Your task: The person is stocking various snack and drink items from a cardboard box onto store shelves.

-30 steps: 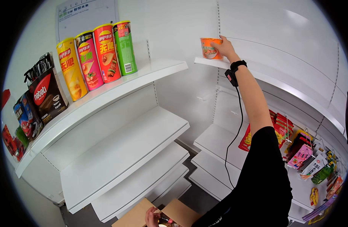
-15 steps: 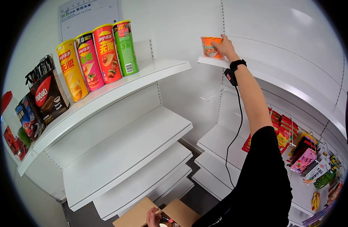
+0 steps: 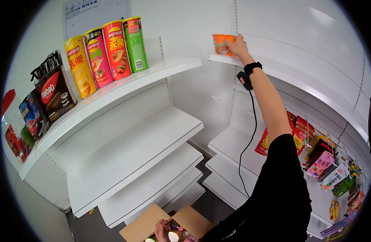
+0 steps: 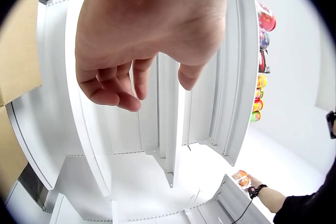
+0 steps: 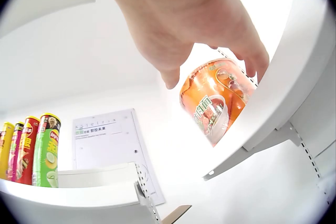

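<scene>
An orange instant noodle cup (image 3: 220, 45) stands at the near left end of the upper right shelf (image 3: 274, 73). My right hand (image 3: 239, 48) reaches up to it and holds it from the right, thumb at the near side. In the right wrist view, the thumb is at the left edge of the noodle cup (image 5: 211, 102), and the other fingers go round its far side. Low in the head view, my left hand (image 3: 162, 230) hangs over a cardboard box (image 3: 192, 221) of packaged goods. Its fingers (image 4: 107, 97) are loosely curled with nothing between them.
Several chip canisters (image 3: 117, 50) line the upper left shelf beside a black wafer bag (image 3: 56, 93) and other snacks. Bare lower shelves (image 3: 129, 149) run beneath. Hanging snack packets (image 3: 320, 163) fill the right side. A cable (image 3: 245, 161) trails from my right wrist.
The head view has shifted slightly, showing more of the box's contents. My right hand stays at the noodle cup on the shelf, and my left hand stays over the box.
</scene>
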Demonstrator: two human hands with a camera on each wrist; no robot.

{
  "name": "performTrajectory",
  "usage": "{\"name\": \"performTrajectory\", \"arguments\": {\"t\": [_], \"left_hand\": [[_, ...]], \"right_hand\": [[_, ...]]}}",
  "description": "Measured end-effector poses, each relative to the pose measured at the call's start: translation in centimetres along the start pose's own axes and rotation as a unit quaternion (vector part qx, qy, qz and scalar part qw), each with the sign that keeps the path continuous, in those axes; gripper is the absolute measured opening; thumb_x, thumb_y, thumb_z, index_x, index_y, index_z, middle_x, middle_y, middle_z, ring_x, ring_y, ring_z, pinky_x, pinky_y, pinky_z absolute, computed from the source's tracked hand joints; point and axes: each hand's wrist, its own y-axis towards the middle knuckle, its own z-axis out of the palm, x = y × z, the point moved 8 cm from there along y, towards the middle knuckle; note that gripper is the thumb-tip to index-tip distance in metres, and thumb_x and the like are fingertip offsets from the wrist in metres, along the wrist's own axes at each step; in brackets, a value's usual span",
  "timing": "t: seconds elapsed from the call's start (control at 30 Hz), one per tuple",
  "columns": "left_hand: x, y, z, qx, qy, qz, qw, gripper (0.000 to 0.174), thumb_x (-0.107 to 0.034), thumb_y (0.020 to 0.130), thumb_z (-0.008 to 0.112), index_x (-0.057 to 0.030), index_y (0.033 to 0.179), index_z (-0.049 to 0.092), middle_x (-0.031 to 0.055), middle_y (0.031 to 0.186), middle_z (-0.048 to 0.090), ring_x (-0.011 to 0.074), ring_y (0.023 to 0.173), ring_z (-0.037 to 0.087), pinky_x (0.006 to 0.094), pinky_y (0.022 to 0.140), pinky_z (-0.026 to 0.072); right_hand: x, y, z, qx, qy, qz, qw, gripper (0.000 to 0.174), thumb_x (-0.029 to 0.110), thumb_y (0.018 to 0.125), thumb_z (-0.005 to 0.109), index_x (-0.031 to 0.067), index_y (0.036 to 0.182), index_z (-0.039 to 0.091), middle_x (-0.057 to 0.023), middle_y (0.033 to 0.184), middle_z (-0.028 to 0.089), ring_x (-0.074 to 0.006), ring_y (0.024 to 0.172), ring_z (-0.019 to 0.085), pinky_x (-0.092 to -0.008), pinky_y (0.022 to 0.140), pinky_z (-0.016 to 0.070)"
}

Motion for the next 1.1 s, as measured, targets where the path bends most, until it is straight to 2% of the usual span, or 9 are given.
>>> {"name": "performTrajectory", "arguments": {"t": [0.1,0.2,0.3,0.5,0.57,0.6,0.7,0.9,1.1], "left_hand": [[0.8,-1.3,-1.9,0.009,-0.016,-0.007,1.000,0.045,-0.038,0.096,0.052,-0.0033,0.125,0.054,0.0077,0.116,0.060,0.0157,0.092,0.055,0.0303,0.082,0.0457],[2.5,-1.8,-4.1,0.011,-0.053,-0.009,0.999,0.045,-0.037,0.095,0.054,-0.0034,0.125,0.054,0.0079,0.116,0.060,0.0176,0.098,0.057,0.0317,0.084,0.0464],[3.4,-3.4,-5.6,-0.002,-0.069,-0.052,0.996,0.045,-0.036,0.095,0.055,-0.0036,0.126,0.053,0.0079,0.116,0.060,0.0192,0.102,0.057,0.0330,0.087,0.0465],[6.4,-5.8,-10.0,-0.030,-0.047,-0.085,0.995,0.041,-0.036,0.095,0.055,-0.0068,0.124,0.057,-0.0003,0.095,0.058,0.0094,0.075,0.051,0.0220,0.061,0.0443],[7.1,-6.5,-11.5,-0.046,-0.039,-0.097,0.993,0.040,-0.033,0.094,0.057,-0.0061,0.124,0.056,0.0012,0.096,0.058,0.0088,0.074,0.051,0.0215,0.059,0.0434],[6.4,-6.1,-11.4,-0.012,-0.030,-0.058,0.998,0.048,-0.040,0.093,0.054,-0.0018,0.122,0.053,0.0119,0.110,0.061,0.0131,0.074,0.057,0.0258,0.066,0.0455],[5.1,-7.5,-11.8,0.023,-0.025,-0.051,0.998,0.045,-0.039,0.095,0.052,-0.0040,0.122,0.054,0.0093,0.109,0.062,0.0121,0.076,0.057,0.0260,0.068,0.0466],[4.8,-9.4,-13.9,-0.002,-0.015,-0.058,0.998,0.037,-0.032,0.096,0.053,-0.0005,0.114,0.058,0.0063,0.101,0.064,0.0114,0.075,0.059,0.0235,0.066,0.0474],[7.7,-11.1,-17.5,-0.089,-0.015,-0.122,0.988,0.031,-0.033,0.095,0.055,-0.0052,0.108,0.062,0.0014,0.089,0.065,0.0089,0.073,0.060,0.0216,0.061,0.0458]], "right_hand": [[2.3,-3.0,-1.9,-0.014,-0.003,0.006,1.000,0.097,0.056,0.070,0.067,-0.0067,0.135,0.031,-0.0315,0.123,0.047,-0.0412,0.116,0.049,-0.0449,0.096,0.0425],[4.7,-6.9,-4.0,-0.031,-0.014,0.006,0.999,0.099,0.052,0.072,0.069,-0.0138,0.135,0.030,-0.0331,0.125,0.048,-0.0387,0.117,0.052,-0.0407,0.094,0.0461],[6.6,-10.4,-5.2,-0.045,-0.013,-0.025,0.999,0.093,0.052,0.073,0.068,-0.0133,0.132,0.036,-0.0338,0.126,0.047,-0.0390,0.117,0.051,-0.0414,0.094,0.0454],[8.3,-17.4,-6.3,-0.086,0.047,-0.073,0.992,0.077,0.045,0.079,0.066,-0.0107,0.127,0.044,-0.0290,0.123,0.051,-0.0387,0.118,0.048,-0.0436,0.098,0.0400],[8.0,-19.3,-6.1,-0.060,0.068,-0.072,0.993,0.076,0.044,0.079,0.067,-0.0098,0.127,0.044,-0.0294,0.124,0.049,-0.0384,0.118,0.048,-0.0428,0.098,0.0398],[8.0,-20.2,-5.9,-0.048,0.078,-0.071,0.993,0.076,0.044,0.079,0.067,-0.0093,0.128,0.044,-0.0295,0.125,0.048,-0.0383,0.118,0.048,-0.0424,0.098,0.0398],[8.1,-24.1,-5.6,0.005,0.097,-0.046,0.994,0.075,0.045,0.080,0.066,-0.0082,0.129,0.044,-0.0288,0.127,0.047,-0.0365,0.118,0.049,-0.0415,0.098,0.0404],[8.6,-34.0,-4.1,0.104,0.141,-0.015,0.984,0.072,0.046,0.082,0.066,-0.0055,0.128,0.046,-0.0221,0.130,0.048,-0.0311,0.116,0.051,-0.0387,0.096,0.0423],[4.4,-47.1,0.3,0.240,0.160,0.028,0.957,0.064,0.043,0.085,0.066,-0.0011,0.128,0.048,-0.0187,0.130,0.048,-0.0288,0.115,0.051,-0.0357,0.095,0.0423]]}}
